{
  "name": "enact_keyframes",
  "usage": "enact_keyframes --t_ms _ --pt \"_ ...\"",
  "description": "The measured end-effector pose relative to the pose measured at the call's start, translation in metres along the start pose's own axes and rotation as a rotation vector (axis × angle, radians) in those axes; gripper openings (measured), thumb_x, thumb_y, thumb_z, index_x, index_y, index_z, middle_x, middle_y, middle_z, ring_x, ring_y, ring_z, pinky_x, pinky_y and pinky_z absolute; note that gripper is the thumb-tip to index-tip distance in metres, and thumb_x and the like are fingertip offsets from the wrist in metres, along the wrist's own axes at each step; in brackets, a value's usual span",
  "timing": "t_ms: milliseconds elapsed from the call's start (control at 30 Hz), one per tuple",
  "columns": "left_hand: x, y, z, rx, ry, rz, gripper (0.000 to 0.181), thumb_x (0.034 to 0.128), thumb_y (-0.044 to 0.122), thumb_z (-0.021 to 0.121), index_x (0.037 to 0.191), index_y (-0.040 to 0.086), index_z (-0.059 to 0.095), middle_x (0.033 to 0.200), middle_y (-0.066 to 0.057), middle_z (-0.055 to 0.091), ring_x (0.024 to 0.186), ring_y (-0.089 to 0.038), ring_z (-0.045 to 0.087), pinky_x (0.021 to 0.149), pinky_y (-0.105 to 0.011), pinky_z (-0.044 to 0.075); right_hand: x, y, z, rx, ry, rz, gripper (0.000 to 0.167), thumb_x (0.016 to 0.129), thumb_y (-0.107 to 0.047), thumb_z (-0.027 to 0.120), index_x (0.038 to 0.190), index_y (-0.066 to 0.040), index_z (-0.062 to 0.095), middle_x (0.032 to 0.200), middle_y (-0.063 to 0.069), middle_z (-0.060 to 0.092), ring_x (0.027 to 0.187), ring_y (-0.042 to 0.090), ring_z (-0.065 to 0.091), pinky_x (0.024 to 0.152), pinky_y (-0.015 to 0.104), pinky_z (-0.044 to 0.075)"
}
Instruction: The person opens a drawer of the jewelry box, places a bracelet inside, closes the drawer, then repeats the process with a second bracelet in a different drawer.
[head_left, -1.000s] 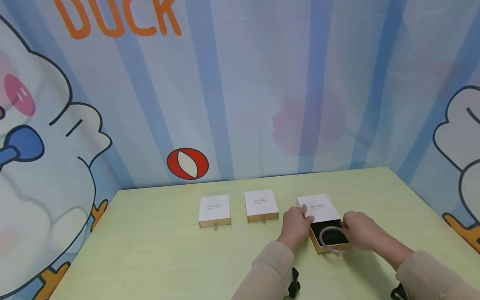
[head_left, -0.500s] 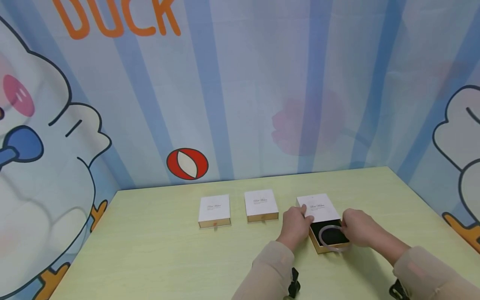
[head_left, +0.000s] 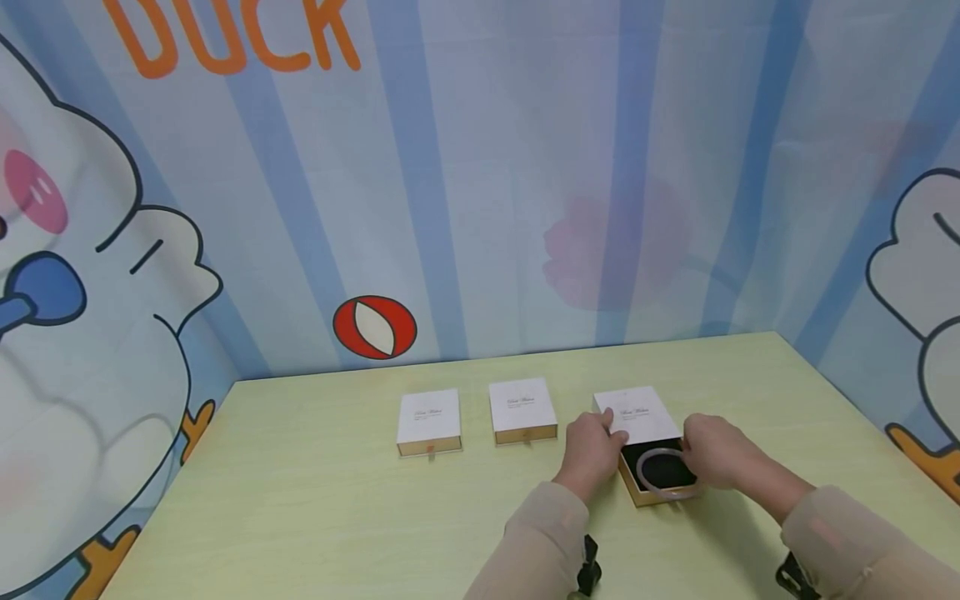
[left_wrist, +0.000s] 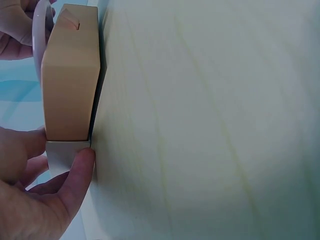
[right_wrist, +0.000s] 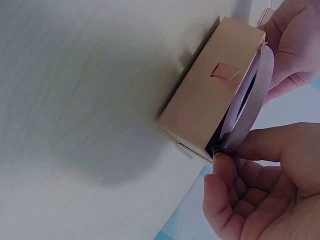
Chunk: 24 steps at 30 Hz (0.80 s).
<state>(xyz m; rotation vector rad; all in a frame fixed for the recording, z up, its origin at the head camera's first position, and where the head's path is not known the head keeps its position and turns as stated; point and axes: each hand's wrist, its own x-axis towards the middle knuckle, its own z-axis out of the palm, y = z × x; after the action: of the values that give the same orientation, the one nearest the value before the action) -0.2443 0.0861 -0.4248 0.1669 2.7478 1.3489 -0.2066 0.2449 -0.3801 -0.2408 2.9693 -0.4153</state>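
Note:
At the right of the table stands a white-topped drawer box [head_left: 637, 415], its tan drawer [left_wrist: 70, 100] pulled partway out toward me. Black lining [head_left: 660, 472] shows inside the drawer. My left hand [head_left: 591, 454] grips the box's white sleeve, with thumb and fingers on opposite sides. A pale lilac bangle [right_wrist: 259, 97] leans over the drawer opening, tilted, one side above the lining and the near side by the front edge. My right hand [head_left: 716, 452] pinches the bangle's rim between thumb and finger at the drawer's right side. A small ribbon tab [right_wrist: 226, 71] sticks out of the drawer front.
Two similar closed boxes, a left one [head_left: 429, 417] and a middle one [head_left: 522, 406], stand in a row left of the opened box. The pale yellow-green table [head_left: 337, 517] ends at a striped cartoon backdrop [head_left: 510, 208].
My right hand has shifted slightly up and away from me, and the bangle has moved a little further over the drawer. The left hand and the box have stayed put.

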Motion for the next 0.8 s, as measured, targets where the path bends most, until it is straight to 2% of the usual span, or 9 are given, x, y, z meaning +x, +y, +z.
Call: enact_keyframes --t_ms 400,800 --pt "0.0005 -0.0019 0.0009 -0.007 -0.006 -0.009 0.039 0.0897 0.019 0.064 0.126 0.007 0.059 0.131 0.001 0.059 0.114 -0.009 0.053 0.085 -0.023 0.045 0.0024 -0.0023 -0.0001 0.009 -0.035 0.060 0.018 0.086 -0.001 0.053 0.069 -0.004 0.050 0.062 0.004 0.051 0.055 0.016 0.045 0.052 0.027 0.038" --pt "-0.0012 -0.0007 -0.0005 -0.004 -0.004 0.004 0.039 0.0897 0.019 0.064 0.127 0.007 0.059 0.130 0.000 0.060 0.116 -0.011 0.053 0.084 -0.022 0.046 0.0056 -0.0047 -0.0001 0.024 -0.004 0.093 0.009 0.086 -0.003 0.055 0.077 0.001 0.054 0.066 0.006 0.053 0.055 0.017 0.047 0.050 0.028 0.038"
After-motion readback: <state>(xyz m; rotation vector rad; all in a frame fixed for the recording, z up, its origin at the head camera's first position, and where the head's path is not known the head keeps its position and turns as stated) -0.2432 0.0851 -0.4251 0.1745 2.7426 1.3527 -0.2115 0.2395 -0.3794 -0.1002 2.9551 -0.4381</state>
